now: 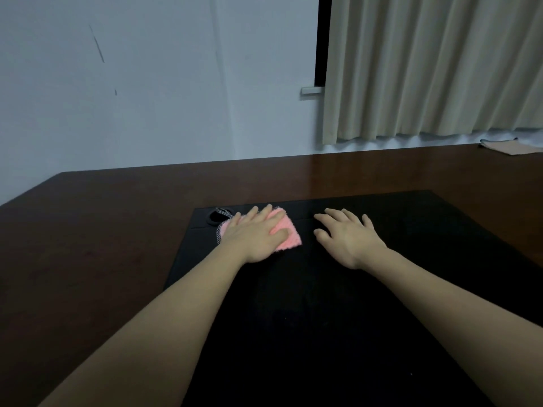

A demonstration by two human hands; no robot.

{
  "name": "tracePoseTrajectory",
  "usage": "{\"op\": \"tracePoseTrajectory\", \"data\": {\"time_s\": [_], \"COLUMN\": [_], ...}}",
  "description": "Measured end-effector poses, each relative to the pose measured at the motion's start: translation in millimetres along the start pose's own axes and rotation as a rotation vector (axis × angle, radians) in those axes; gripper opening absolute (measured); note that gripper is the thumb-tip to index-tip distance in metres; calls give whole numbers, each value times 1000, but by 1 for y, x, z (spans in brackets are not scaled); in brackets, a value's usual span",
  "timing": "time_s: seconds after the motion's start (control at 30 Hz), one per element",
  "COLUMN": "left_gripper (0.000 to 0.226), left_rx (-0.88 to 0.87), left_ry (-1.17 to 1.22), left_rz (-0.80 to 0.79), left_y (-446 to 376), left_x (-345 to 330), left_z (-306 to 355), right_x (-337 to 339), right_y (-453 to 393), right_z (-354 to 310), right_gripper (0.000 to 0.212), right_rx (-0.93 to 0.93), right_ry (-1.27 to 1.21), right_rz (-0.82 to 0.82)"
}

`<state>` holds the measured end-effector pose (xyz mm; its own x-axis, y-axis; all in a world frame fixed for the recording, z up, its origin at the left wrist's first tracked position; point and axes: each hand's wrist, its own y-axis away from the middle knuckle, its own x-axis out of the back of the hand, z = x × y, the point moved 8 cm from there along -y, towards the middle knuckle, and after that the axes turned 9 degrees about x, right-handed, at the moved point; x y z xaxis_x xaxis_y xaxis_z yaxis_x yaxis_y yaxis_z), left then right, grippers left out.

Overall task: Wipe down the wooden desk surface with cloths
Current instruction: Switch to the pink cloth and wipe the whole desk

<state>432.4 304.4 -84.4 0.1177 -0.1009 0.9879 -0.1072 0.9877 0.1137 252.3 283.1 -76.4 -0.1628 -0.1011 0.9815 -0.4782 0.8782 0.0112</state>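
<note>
We press the left hand (258, 235), fingers flat and extended, onto the pink cloth (286, 235) at frame centre, on the black mat (382, 289) covering the wooden desk (88, 230). The right hand (346, 236) rests open, gripping nothing, on the mat just right of the cloth

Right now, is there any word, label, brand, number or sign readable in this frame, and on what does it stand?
None: no text can be read anywhere in this view.
The pink cloth under the left hand shows only a stitched edge, no label.
The black mat, the wooden desk, the curtain and the folded cloth at the far right bear no print.
The wall has only dark scuff marks.
</note>
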Motion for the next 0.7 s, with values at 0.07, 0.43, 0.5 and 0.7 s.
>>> {"op": "tracePoseTrajectory", "data": {"time_s": [0.07, 0.43, 0.5, 0.7], "left_gripper": [61, 60, 60, 60], "left_rx": [29, -140, -191, -246], "left_ry": [4, -28, -42, -55], "left_rz": [6, -31, -45, -46], "left_y": [-18, 20, 47, 73], "left_x": [4, 0, -4, -9], "left_z": [4, 13, 9, -4], "right_x": [0, 2, 2, 1], "right_y": [1, 1, 2, 0], "right_z": [1, -1, -2, 1], "right_gripper": [55, 55, 55, 55], "right_rx": [4, -8, -5, 5], "right_ry": [-1, -19, -25, -25], "right_rz": [1, 8, 12, 12]}}
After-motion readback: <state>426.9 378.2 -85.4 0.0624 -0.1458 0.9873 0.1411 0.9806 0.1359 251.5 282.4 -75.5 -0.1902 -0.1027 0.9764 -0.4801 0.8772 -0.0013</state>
